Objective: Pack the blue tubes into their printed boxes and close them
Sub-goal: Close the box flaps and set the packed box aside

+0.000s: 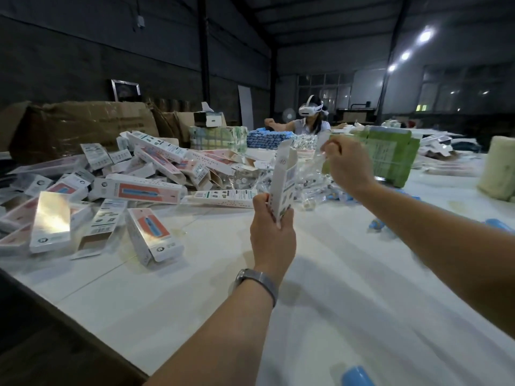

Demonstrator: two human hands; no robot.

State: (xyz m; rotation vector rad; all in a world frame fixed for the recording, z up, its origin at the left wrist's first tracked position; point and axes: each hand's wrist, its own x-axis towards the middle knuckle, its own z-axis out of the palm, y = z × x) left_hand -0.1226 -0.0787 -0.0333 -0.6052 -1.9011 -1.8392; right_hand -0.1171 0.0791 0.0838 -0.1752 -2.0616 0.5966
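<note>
My left hand (271, 232) grips the lower end of a white printed box (284, 179) and holds it upright above the table, its top flap open. My right hand (347, 165) is raised to the right of the box top and pinches a clear plastic sachet (320, 157) with a white slip at its top. A blue tube (357, 376) lies at the bottom edge. Two more blue tubes (376, 224) lie on the table under my right forearm.
A heap of printed boxes (133, 188) covers the left of the white table (195, 302). Clear sachets (315, 188) are piled behind my hands. A green carton (390, 154), stacked blue tubes (267, 139) and brown cartons (83, 126) stand farther back. Another person (310, 118) sits opposite.
</note>
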